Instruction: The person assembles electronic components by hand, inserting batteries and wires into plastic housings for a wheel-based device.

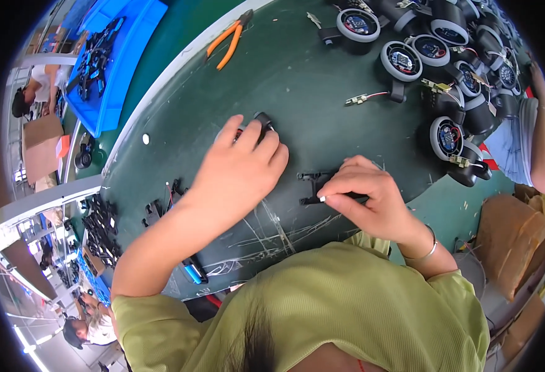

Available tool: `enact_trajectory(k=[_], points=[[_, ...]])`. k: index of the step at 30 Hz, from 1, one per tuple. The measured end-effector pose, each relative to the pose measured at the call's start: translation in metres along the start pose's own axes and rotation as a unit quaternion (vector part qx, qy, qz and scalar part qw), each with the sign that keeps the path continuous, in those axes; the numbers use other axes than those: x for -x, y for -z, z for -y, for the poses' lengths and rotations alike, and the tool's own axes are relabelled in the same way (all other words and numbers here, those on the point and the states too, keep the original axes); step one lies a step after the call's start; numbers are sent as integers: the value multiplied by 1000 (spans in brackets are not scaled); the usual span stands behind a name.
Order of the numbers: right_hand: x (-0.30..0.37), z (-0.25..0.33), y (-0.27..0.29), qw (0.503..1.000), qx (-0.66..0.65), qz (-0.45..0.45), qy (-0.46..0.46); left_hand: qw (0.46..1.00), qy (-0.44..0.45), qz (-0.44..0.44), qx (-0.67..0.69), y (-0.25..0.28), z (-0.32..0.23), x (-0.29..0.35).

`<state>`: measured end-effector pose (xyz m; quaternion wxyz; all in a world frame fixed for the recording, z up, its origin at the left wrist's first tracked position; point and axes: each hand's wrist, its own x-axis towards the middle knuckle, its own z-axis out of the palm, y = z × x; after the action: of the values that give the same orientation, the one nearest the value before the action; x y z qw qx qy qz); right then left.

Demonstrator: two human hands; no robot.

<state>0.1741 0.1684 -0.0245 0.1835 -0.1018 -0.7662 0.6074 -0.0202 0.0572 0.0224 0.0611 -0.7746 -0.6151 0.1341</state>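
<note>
My left hand (241, 155) is curled palm down over a black rounded part (264, 120), gripping it against the mat. Most of that part is hidden; a bit of red shows between the fingers. To its right, my right hand (372, 195) pinches a small white piece (323, 199) between thumb and forefinger, its kind too small to make out. Just under those fingertips lies a black plastic bracket (310, 177) with prongs, partly covered by the hand.
Orange-handled pliers (228, 43) lie at the far edge. Several round black housings with grey rims and circuit boards (401, 61) pile up at far right. A white disc (146, 139) and loose black parts (153, 211) lie left. Beyond stands a blue tray (114, 93). Co-workers (539, 136) are nearby.
</note>
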Motion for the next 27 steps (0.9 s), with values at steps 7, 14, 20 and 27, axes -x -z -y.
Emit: enact_trajectory(k=[7,14,20,27], points=[[-6,4,4,995,57,-81,-18,981,-85,-39,-169,-26,-6,-3],[-28,3,-3,941,276,-157,115,874,160,-255,383,-14,-1,9],[-42,7,-19,935,284,-139,161,689,279,-221,631,-12,-31,18],[-41,9,-25,902,356,-144,196,657,277,-192,674,-11,-29,30]])
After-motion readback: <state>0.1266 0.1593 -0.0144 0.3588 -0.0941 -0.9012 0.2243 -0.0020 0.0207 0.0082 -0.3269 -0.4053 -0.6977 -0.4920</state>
